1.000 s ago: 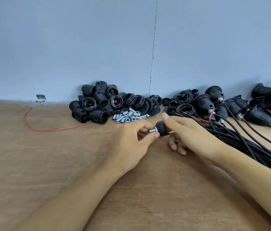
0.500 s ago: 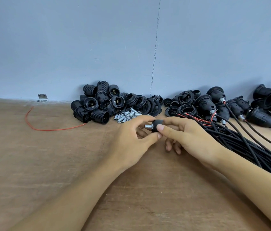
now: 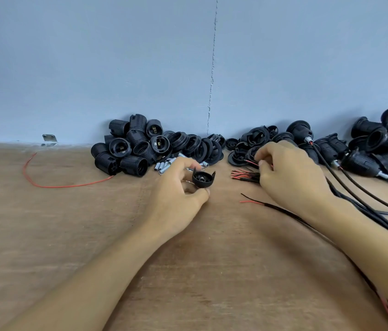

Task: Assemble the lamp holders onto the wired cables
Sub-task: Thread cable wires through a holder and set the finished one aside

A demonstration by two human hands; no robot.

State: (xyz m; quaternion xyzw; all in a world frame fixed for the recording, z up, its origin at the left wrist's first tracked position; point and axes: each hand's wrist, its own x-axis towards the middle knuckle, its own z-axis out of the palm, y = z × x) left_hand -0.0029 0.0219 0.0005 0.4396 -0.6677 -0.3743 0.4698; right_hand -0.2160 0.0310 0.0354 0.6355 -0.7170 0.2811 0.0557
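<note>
Lamp holder cap (image 3: 203, 179) mid-counter (image 3: 69, 235), pinched in left hand (image 3: 176, 189) grip | likely light, rigid plastic (hold by rim) | right hand (image 3: 290, 174) grip pinching limp cable wires (image 3: 242, 174), just right

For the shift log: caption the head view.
Left hand grips a black holder cap; right hand pinches a red wire.
</note>
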